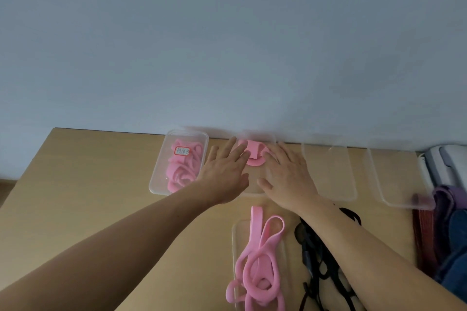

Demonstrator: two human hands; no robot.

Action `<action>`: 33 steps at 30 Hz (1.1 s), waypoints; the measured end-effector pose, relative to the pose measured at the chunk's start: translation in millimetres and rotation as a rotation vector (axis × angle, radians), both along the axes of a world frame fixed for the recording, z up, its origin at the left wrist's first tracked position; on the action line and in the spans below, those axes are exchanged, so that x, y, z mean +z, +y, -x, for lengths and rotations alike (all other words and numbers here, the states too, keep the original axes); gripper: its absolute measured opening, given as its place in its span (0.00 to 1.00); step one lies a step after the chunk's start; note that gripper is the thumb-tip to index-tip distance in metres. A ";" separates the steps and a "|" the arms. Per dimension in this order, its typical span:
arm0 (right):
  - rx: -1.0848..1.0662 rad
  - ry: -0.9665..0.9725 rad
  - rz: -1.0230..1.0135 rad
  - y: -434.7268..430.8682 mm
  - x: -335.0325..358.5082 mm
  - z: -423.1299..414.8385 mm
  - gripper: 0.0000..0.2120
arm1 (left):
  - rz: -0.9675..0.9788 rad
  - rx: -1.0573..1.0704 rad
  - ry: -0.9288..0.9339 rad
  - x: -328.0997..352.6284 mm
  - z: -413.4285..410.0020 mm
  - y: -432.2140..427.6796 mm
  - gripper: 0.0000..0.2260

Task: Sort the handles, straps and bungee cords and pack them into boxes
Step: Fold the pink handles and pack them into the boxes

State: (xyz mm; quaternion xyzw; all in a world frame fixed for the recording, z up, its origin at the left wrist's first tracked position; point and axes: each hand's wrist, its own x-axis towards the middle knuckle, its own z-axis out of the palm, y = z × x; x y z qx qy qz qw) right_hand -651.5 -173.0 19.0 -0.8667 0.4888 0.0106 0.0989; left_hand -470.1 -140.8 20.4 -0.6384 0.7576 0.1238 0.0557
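My left hand [223,171] and my right hand [288,177] lie flat with straight fingers on the clear lid of a middle box [255,190] at the table's back edge. A pink folded strap [254,155] shows through the lid between my fingertips. To the left stands a closed clear box [158,179] full of pink straps, with a red-edged label [182,151]. Nearer to me, pink loop straps [257,260] lie over a clear lid [236,235]. Black cords [313,260] lie to their right, partly under my right forearm.
Two clear empty boxes or lids [328,171] [396,179] sit at the back right. Purple, red and blue fabric items [452,222] are piled at the right edge, with a white object [442,164] behind them. The wooden table [88,184] ends at a blue-grey wall.
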 end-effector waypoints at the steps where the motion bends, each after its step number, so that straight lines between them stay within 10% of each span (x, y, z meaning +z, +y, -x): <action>1: -0.005 -0.022 0.007 6.1 5.9 1.6 0.31 | 0.001 0.005 0.030 4.2 -0.5 6.5 0.28; 18: -0.184 -0.010 -0.313 193.9 -3.7 9.2 0.17 | -0.255 -0.096 0.515 -4.5 -13.8 141.1 0.20; 29: -0.223 -0.069 -0.148 219.0 -16.1 13.8 0.04 | -0.278 -0.130 0.604 -4.7 -2.7 154.1 0.20; 33: -0.240 -0.271 0.215 219.4 4.4 20.8 0.03 | -0.257 -0.098 0.649 4.3 4.8 149.1 0.22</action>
